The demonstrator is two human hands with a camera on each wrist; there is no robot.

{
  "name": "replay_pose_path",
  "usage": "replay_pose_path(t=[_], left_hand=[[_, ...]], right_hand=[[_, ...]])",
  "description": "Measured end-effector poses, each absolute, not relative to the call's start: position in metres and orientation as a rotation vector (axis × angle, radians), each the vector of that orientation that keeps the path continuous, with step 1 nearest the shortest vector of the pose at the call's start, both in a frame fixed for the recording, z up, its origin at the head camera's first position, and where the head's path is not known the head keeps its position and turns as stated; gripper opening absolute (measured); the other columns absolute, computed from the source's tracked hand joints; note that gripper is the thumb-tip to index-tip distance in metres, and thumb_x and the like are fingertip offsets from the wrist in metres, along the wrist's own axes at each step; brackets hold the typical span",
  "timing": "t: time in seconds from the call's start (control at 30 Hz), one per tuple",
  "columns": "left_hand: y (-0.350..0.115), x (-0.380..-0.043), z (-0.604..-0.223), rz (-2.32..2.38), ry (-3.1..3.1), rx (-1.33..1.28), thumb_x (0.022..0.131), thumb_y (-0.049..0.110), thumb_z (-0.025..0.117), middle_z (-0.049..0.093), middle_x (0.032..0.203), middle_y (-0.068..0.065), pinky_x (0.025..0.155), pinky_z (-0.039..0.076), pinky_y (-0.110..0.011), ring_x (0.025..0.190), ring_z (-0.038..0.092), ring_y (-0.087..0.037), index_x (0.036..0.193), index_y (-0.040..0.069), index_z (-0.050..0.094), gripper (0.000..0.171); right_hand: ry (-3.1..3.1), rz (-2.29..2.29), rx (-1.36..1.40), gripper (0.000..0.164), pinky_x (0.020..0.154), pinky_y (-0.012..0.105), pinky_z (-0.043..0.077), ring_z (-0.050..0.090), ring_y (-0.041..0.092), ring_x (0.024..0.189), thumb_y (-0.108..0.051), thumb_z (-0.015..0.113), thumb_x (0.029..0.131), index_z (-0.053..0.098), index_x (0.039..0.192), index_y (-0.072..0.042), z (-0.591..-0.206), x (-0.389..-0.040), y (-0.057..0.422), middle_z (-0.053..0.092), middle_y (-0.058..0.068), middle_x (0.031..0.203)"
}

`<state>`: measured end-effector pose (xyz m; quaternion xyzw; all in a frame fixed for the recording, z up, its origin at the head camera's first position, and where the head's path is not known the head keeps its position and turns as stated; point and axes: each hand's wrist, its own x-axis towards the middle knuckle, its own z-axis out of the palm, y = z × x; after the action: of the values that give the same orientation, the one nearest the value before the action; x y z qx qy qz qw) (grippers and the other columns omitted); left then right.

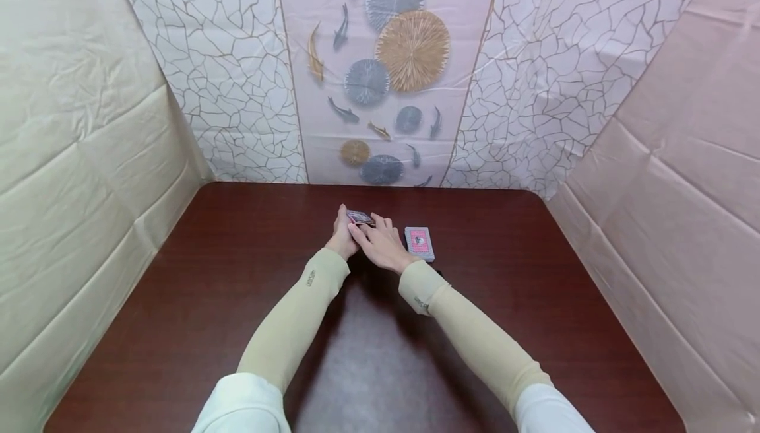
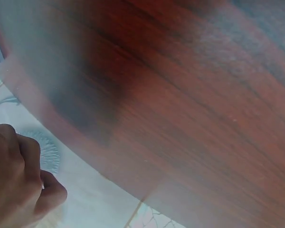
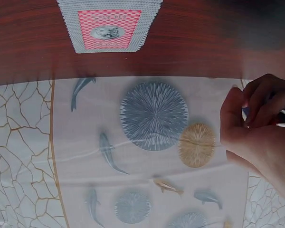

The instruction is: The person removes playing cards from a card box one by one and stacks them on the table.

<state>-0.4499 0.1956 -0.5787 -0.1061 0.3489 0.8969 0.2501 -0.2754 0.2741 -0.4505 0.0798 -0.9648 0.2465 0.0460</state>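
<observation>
Near the far side of the table, both hands meet at a small packet of playing cards [image 1: 359, 217]. My left hand [image 1: 341, 233] grips the packet from its left side. With thumb and fingers, my right hand [image 1: 382, 245] holds the packet's near and right edges. In the left wrist view, the left hand [image 2: 14, 175] has curled fingers, and the cards are hidden. Just right of the right hand lies a squared deck of cards [image 1: 419, 243], its pink patterned back up. That deck [image 3: 109, 31] also shows in the right wrist view, apart from the hands.
The dark red-brown wooden table [image 1: 178, 327] reaches back to a patterned cloth backdrop [image 1: 386, 129]. Beige cloth walls stand on the left [image 1: 89, 142] and right [image 1: 665, 175].
</observation>
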Motion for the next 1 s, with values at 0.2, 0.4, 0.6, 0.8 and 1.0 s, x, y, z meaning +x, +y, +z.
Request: replay_pose_path(t=[0.2,0.4,0.6,0.8,1.0], left_hand=[[0.191,-0.450,-0.583,2.437,0.950,-0.273,0.091,0.063,0.048,0.056,0.129,-0.016,0.098,0.048,-0.035,0.116,0.057,-0.025,0.138,0.002,0.041,0.077],[0.183,-0.448,-0.584,2.436,0.979,-0.314,0.094,0.064,0.042,0.050,0.137,-0.016,0.105,0.043,-0.034,0.125,0.051,-0.024,0.141,-0.001,0.038,0.080],[0.184,-0.478,-0.613,2.478,0.945,-0.411,0.093,0.067,0.037,0.046,0.141,-0.017,0.109,0.040,-0.037,0.128,0.048,-0.025,0.144,-0.001,0.034,0.085],[0.189,-0.523,-0.663,2.513,0.861,-0.457,0.082,0.079,0.044,0.047,0.136,-0.017,0.098,0.047,-0.044,0.120,0.052,-0.029,0.142,0.001,0.034,0.098],[0.173,-0.432,-0.554,2.511,1.023,-0.563,0.096,0.065,0.028,0.022,0.155,-0.010,0.102,0.046,-0.043,0.133,0.039,-0.025,0.155,0.019,0.005,0.078]], right_hand=[[-2.954,0.732,0.258,0.054,0.108,0.058,0.030,0.027,0.039,0.139,-0.051,0.030,0.102,0.061,0.130,-0.016,-0.450,-0.274,0.273,0.032,0.023,0.153],[-2.909,0.700,0.373,0.047,0.106,0.054,0.034,0.034,0.038,0.133,-0.042,0.042,0.101,0.058,0.134,-0.013,-0.450,-0.269,0.274,0.036,0.021,0.152],[-2.824,0.747,0.427,0.043,0.106,0.049,0.036,0.039,0.034,0.130,-0.039,0.047,0.100,0.061,0.131,-0.011,-0.451,-0.265,0.274,0.043,0.017,0.149],[-2.776,0.840,0.390,0.041,0.106,0.042,0.039,0.042,0.029,0.128,-0.040,0.053,0.097,0.068,0.121,-0.009,-0.449,-0.262,0.273,0.052,0.016,0.139],[-2.756,0.889,0.366,0.033,0.105,0.043,0.040,0.045,0.033,0.126,-0.038,0.065,0.091,0.069,0.100,-0.007,-0.438,-0.261,0.269,0.053,0.019,0.132]])
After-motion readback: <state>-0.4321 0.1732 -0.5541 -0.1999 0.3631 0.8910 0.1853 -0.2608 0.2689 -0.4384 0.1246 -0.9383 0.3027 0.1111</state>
